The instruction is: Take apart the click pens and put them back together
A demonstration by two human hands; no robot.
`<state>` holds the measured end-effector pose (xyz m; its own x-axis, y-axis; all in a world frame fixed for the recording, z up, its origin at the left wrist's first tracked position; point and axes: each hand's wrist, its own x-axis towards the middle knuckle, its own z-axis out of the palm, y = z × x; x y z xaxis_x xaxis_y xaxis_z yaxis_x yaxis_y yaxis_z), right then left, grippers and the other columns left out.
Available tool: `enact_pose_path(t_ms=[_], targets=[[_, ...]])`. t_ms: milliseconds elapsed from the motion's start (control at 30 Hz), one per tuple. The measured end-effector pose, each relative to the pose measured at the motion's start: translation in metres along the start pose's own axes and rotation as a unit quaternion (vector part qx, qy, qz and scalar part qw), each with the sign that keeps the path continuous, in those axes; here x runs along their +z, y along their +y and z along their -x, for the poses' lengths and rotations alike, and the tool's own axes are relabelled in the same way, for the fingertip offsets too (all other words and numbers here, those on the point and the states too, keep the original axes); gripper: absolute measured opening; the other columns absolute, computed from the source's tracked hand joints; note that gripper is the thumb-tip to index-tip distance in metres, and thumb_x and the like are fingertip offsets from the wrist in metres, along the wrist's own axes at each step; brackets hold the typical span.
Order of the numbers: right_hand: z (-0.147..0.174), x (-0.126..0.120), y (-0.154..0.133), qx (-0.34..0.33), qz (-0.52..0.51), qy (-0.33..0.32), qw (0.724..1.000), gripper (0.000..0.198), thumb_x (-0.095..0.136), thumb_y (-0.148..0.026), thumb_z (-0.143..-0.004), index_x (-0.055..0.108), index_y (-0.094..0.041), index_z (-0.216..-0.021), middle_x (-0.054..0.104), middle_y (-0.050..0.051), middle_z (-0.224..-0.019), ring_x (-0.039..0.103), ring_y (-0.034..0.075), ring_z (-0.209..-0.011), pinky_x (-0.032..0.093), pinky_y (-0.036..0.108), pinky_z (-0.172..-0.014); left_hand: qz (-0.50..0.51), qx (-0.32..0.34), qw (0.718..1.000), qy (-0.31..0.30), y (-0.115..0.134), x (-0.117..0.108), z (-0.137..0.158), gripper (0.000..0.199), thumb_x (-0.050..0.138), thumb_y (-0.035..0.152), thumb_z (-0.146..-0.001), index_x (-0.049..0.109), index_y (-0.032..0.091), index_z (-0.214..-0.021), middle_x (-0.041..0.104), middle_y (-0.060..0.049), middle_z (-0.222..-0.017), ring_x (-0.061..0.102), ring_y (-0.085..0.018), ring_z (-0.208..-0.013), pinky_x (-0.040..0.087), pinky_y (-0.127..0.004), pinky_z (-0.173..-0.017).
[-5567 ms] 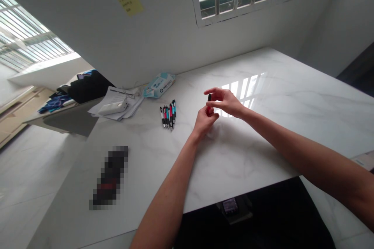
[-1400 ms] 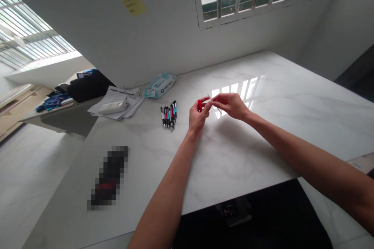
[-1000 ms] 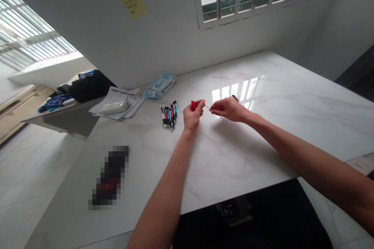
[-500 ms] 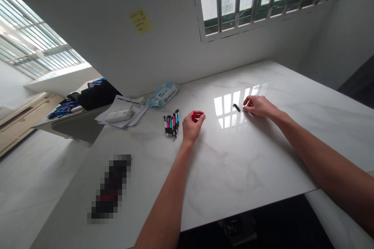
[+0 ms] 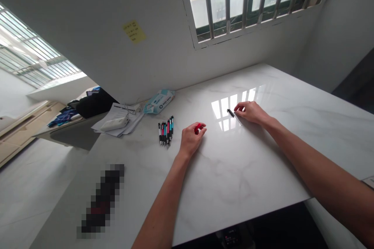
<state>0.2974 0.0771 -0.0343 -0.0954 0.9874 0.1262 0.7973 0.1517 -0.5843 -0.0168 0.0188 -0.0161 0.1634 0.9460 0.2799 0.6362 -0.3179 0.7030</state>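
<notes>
My left hand (image 5: pixel 191 137) rests low over the table, fingers curled around a small red piece (image 5: pixel 198 127) that looks like a pen barrel; part of it is hidden in the grip. To the right, my right hand (image 5: pixel 248 111) is at the tabletop with thumb and fingers bent and slightly apart. Close by its fingertips lie a short black pen part (image 5: pixel 230 113) and a thin, pale stick like a pen refill (image 5: pixel 238 120). Several pens (image 5: pixel 166 132) in black, red, blue and white lie side by side to the left of my left hand.
A blue-and-white wipes pack (image 5: pixel 159 101) lies against the wall beside papers (image 5: pixel 117 120) with a white device (image 5: pixel 115 123) on top. A pixelated dark object (image 5: pixel 102 200) is at the table's left. A barred window (image 5: pixel 248 4) and a yellow note (image 5: pixel 134 31) are above.
The thin pale stick now shows on the table beside the black pen part, near my right fingertips. The red piece has tilted in my left hand. The view has shifted slightly.
</notes>
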Motion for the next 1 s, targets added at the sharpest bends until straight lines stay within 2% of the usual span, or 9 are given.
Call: enact_pose_path(t_ms=[167,267,400,567,767,867,1000], targets=[[-0.003,0.006,-0.005,0.014,0.026,0.004,1.000,0.021,0.064,-0.028,-0.092,0.082,-0.025,-0.104,0.081,0.003,-0.097,0.069,0.019,-0.079,0.043,0.028,-0.064,-0.059,0.025,0.997,-0.044,0.008,0.016,-0.012,0.016,0.067,0.030,-0.091,0.080,0.023,-0.095,0.076,-0.004,-0.088,0.059,-0.017,-0.069,0.048,-0.031,-0.075],[-0.005,0.009,-0.007,0.023,0.033,0.012,0.999,0.021,0.063,-0.028,-0.092,0.081,-0.026,-0.103,0.081,0.003,-0.096,0.068,0.019,-0.079,0.040,0.028,-0.062,-0.102,0.055,0.989,-0.089,0.018,0.036,-0.030,0.016,0.065,0.025,-0.091,0.080,0.022,-0.094,0.075,-0.005,-0.092,0.062,-0.018,-0.075,0.048,-0.032,-0.078],[-0.006,0.012,-0.008,0.025,0.037,0.020,0.999,0.020,0.063,-0.029,-0.092,0.080,-0.026,-0.102,0.081,0.002,-0.093,0.068,0.019,-0.078,0.039,0.029,-0.062,-0.098,0.050,0.987,-0.115,0.030,0.067,-0.062,0.014,0.066,0.022,-0.089,0.080,0.022,-0.093,0.075,-0.006,-0.092,0.064,-0.019,-0.077,0.049,-0.032,-0.078],[-0.007,0.013,-0.009,0.028,0.031,0.030,0.999,0.020,0.062,-0.031,-0.093,0.079,-0.027,-0.102,0.080,0.002,-0.091,0.068,0.019,-0.078,0.039,0.028,-0.063,-0.070,0.044,0.991,-0.106,0.038,0.088,-0.085,0.017,0.067,0.020,-0.088,0.079,0.025,-0.098,0.075,-0.004,-0.088,0.064,-0.019,-0.077,0.048,-0.031,-0.076],[-0.007,0.013,-0.010,0.031,0.036,0.032,0.998,0.020,0.062,-0.029,-0.094,0.079,-0.028,-0.103,0.081,0.001,-0.094,0.070,0.020,-0.080,0.039,0.028,-0.062,-0.049,0.031,0.995,-0.081,0.038,0.089,-0.079,0.027,0.069,0.018,-0.085,0.077,0.026,-0.110,0.078,-0.003,-0.094,0.066,-0.020,-0.077,0.049,-0.032,-0.077],[-0.006,0.012,-0.011,0.030,0.034,0.029,0.999,0.020,0.062,-0.028,-0.094,0.079,-0.028,-0.103,0.081,0.002,-0.092,0.069,0.020,-0.079,0.039,0.028,-0.062,-0.052,0.028,0.996,-0.067,0.040,0.092,-0.078,0.029,0.069,0.016,-0.085,0.076,0.026,-0.112,0.080,-0.005,-0.102,0.070,-0.022,-0.085,0.052,-0.034,-0.085],[-0.005,0.012,-0.012,0.028,0.026,0.028,0.999,0.020,0.062,-0.027,-0.092,0.079,-0.027,-0.103,0.081,0.002,-0.091,0.069,0.019,-0.078,0.039,0.027,-0.062,-0.059,0.028,0.997,-0.043,0.040,0.098,-0.083,0.035,0.069,0.013,-0.086,0.073,0.023,-0.119,0.078,-0.010,-0.119,0.072,-0.027,-0.106,0.052,-0.037,-0.095]])
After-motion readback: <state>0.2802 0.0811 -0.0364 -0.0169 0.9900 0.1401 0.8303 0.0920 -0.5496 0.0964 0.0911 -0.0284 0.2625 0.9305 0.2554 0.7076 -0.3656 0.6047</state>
